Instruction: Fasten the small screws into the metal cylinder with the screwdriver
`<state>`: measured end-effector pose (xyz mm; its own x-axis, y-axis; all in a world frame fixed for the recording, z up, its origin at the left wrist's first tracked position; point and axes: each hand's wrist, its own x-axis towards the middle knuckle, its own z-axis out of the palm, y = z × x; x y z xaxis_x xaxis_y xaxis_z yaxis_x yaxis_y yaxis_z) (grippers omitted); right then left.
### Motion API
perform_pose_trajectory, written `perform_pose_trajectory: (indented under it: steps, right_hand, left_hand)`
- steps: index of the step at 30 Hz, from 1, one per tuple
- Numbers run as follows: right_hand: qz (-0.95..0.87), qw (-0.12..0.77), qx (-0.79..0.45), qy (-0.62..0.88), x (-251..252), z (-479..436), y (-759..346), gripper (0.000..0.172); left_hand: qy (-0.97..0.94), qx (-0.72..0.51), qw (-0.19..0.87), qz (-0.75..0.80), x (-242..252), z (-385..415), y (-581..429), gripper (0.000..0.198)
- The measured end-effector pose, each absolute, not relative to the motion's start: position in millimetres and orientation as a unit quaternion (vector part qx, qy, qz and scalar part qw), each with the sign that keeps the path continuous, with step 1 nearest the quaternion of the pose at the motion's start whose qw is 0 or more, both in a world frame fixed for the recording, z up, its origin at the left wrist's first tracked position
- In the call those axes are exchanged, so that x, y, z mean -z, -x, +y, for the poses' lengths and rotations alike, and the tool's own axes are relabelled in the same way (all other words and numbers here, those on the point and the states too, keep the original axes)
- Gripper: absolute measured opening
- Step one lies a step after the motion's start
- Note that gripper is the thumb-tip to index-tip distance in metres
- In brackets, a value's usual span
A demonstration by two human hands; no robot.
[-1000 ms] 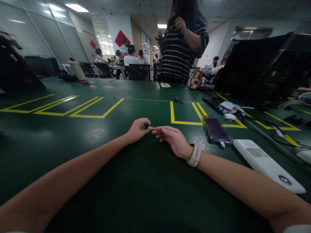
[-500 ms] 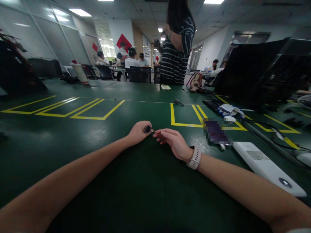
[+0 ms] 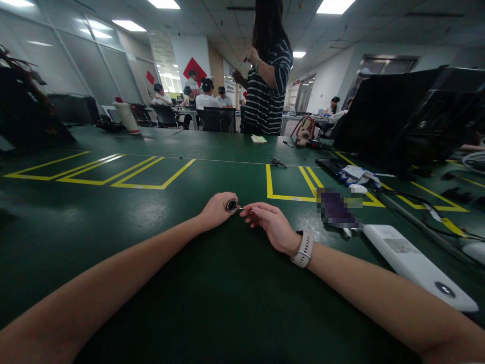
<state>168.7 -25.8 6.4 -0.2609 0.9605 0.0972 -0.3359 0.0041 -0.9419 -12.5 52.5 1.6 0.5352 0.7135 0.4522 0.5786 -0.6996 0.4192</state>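
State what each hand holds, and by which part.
Left hand: dark round-ended object, gripped around its body. Right hand: thin rod, pinched by its wrist-side end.

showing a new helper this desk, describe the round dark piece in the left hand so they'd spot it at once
Over the broad dark green tabletop, follow the watchless forearm to the curled left hand. Its grip holds a small dark round piece with a pale, shiny rim. That circular end sets it apart from the thin metallic rod between it and the right hand.
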Motion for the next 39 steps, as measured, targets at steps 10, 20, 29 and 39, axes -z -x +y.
perform_pose_trajectory:
  steps: [10,20,29,39]
  right_hand:
    - [-0.475,0.505,-0.657,0.295,-2.4,-19.5,-174.6,0.021]
    - [-0.466,0.518,-0.647,0.31,-5.0,-22.4,-171.3,0.02]
    - [-0.446,0.508,-0.675,0.296,-0.1,-14.9,-176.0,0.021]
    - [-0.403,0.517,-0.692,0.302,0.5,-14.1,-175.4,0.021]
  left_hand:
    - [-0.88,-0.302,0.132,0.342,-3.4,49.9,13.1,0.017]
    - [-0.885,-0.292,0.125,0.339,-4.5,49.2,11.3,0.017]
    - [-0.9,-0.261,0.129,0.323,-6.8,46.9,11.5,0.014]
    - [-0.895,-0.271,0.15,0.322,-6.9,47.2,11.5,0.016]
